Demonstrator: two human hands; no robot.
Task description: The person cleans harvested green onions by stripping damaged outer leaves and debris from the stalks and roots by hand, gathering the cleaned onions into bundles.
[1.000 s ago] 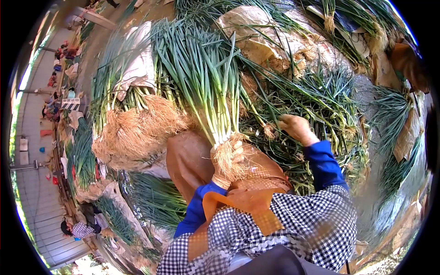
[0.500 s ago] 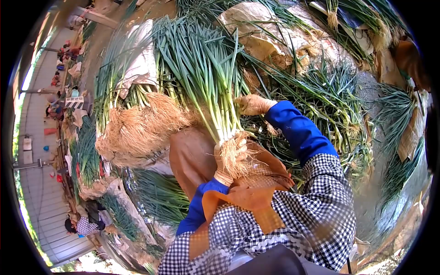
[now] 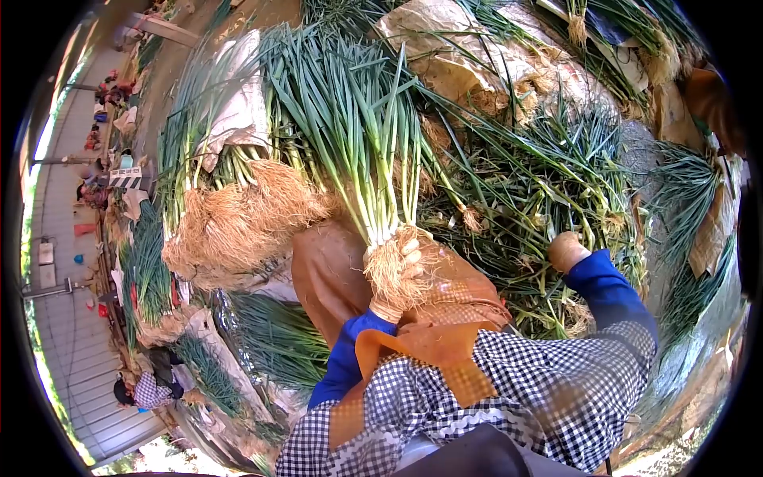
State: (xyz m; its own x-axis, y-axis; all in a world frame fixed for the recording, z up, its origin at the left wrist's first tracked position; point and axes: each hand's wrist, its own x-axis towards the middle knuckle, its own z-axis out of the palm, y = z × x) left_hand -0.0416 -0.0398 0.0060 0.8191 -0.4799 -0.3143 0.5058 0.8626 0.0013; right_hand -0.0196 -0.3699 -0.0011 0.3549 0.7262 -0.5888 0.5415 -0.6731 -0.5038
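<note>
My left hand (image 3: 410, 259) is closed around a bunch of green onions (image 3: 382, 188) near its root end. The long green leaves point away from me, and the tangled tan roots (image 3: 391, 274) hang over my fingers, hiding part of them. The bunch is above the brown apron (image 3: 330, 266) on my lap. Off to the right, my right hand (image 3: 566, 251) is low over a heap of loose green leaves (image 3: 517, 191). Its fingers look curled in and are partly turned away, so anything inside them is hidden.
On the left lies a stack of green onions with thick roots (image 3: 246, 211), partly under a pale sack (image 3: 238, 103). Another sack (image 3: 437, 48) lies at the far side. More green onions (image 3: 274, 338) are at lower left. A person (image 3: 151, 389) is farther left.
My right hand has moved from beside the bunch's stalks to the right and toward me, over the leaf heap. My left hand still grips the green onions, nearly in place.
</note>
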